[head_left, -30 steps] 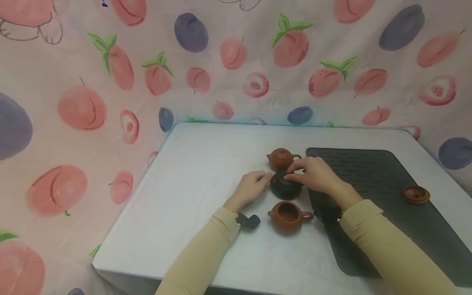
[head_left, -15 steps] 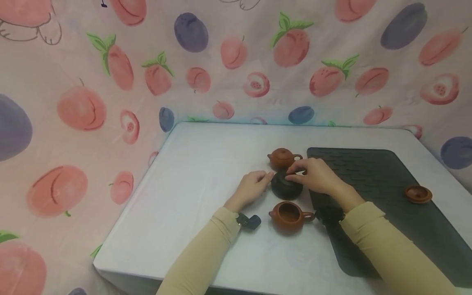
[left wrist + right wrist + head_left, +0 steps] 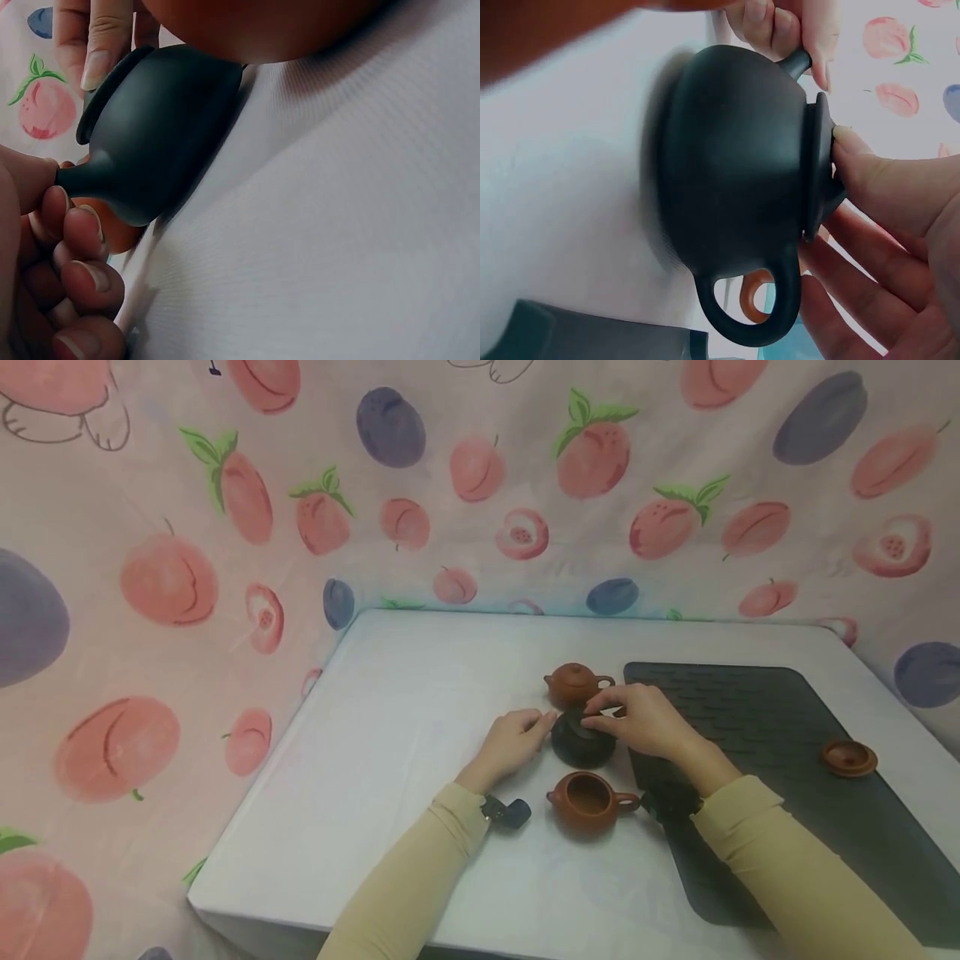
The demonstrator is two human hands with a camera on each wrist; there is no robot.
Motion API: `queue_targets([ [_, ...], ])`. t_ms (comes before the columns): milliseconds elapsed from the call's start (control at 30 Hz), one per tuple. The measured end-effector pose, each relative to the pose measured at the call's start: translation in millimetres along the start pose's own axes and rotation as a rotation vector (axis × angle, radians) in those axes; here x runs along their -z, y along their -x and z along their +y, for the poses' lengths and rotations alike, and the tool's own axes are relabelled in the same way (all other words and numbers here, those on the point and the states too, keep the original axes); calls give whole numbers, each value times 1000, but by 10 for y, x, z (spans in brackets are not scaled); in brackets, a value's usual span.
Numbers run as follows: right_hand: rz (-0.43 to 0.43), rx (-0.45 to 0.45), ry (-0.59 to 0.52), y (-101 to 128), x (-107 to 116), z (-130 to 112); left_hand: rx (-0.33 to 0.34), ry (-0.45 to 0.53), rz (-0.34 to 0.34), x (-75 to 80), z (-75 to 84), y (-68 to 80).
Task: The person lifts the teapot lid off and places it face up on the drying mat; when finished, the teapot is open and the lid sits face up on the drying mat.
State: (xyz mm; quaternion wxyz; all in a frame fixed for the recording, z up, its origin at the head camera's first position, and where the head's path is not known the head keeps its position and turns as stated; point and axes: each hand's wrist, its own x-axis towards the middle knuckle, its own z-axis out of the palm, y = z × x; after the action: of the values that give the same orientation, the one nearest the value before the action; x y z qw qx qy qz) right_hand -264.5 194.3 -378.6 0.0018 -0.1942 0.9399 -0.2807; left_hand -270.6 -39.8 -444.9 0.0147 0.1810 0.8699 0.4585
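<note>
Sitting mid-worktop [image 3: 420,693], the black teapot [image 3: 581,743] has the left hand [image 3: 513,743] at its spout and the right hand [image 3: 645,718] on its lid. Left wrist: curled fingers [image 3: 75,225] pinch the spout [image 3: 79,178]. Right wrist: fingertips [image 3: 855,150] press the lid [image 3: 817,172]; likely smooth, brittle clay, best taken by its handle [image 3: 754,311].

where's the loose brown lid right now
In the head view the brown lid lies on the dark mat, far right, apart from the three teapots and from both hands.
</note>
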Motion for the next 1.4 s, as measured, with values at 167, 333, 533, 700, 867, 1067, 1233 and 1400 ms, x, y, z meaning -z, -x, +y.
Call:
queue_targets([
  [167,29,-10,-37,13,8,13,5,6,9,7,8,11],
  [333,51,-55,-136,69,29,59,3,-2,6,-2,8,25],
  [533,67,-99,-225,164,82,145,-4,-13,11,7,19,27],
  [700,89,-155,-281,234,129,205,-8,-11,11,9,11,14],
  [867,95,-224,-372,313,159,257,-11,-17,12,-3,-8,13],
  [1067,87,-241,-612,416,145,418,1,-11,3,-7,14,37],
  [1233,79,-243,-961,496,153,549,2,-9,4,-6,31,36],
  [1400,40,-216,-1312,565,201,636,7,-6,10,-16,32,38],
])
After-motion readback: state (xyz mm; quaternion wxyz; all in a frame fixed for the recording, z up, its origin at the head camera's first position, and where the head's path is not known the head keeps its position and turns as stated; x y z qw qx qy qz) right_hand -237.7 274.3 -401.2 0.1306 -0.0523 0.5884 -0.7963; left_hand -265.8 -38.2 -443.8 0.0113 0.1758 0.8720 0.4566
